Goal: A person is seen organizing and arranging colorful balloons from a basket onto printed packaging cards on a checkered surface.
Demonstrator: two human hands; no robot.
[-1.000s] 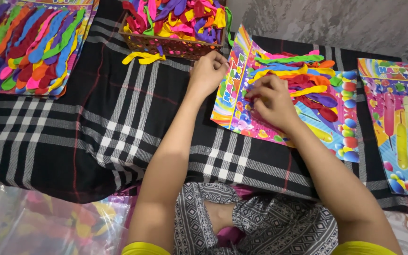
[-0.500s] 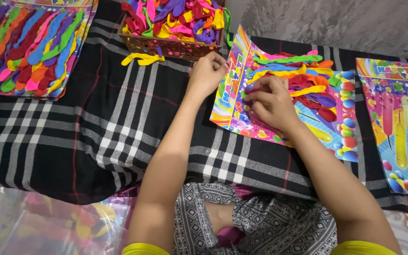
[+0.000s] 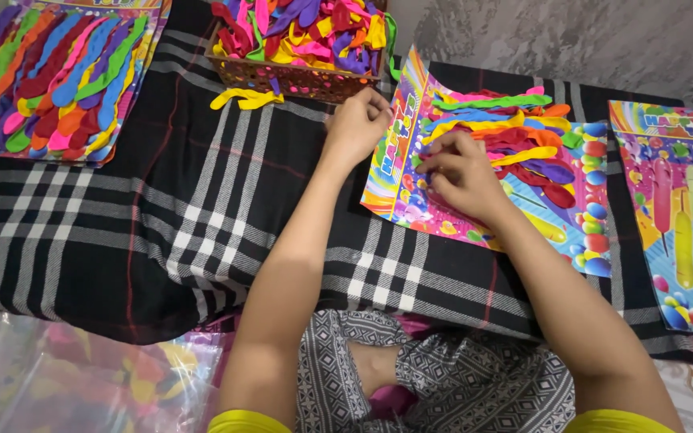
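Observation:
A bright printed card (image 3: pixel 411 207) lies on a black plaid cloth (image 3: pixel 162 208), with a row of flat long balloons (image 3: pixel 523 136) fixed across its upper half. My left hand (image 3: pixel 356 124) grips the card's left edge, close to the basket. My right hand (image 3: pixel 463 176) rests on the card with its fingertips pinched together at the left ends of the red balloons; it seems to hold one balloon's end, but the fingers hide it.
A brown basket (image 3: pixel 298 78) heaped with loose balloons stands at the back, with a yellow balloon (image 3: pixel 242 98) lying in front of it. A stack of filled cards (image 3: pixel 50 80) sits far left. A card without balloons (image 3: pixel 679 216) lies at right. A plastic bag (image 3: pixel 66 385) lies near left.
Both hands stay in place on the card. The right hand's fingers have shifted slightly at the balloon ends. The view has moved a little.

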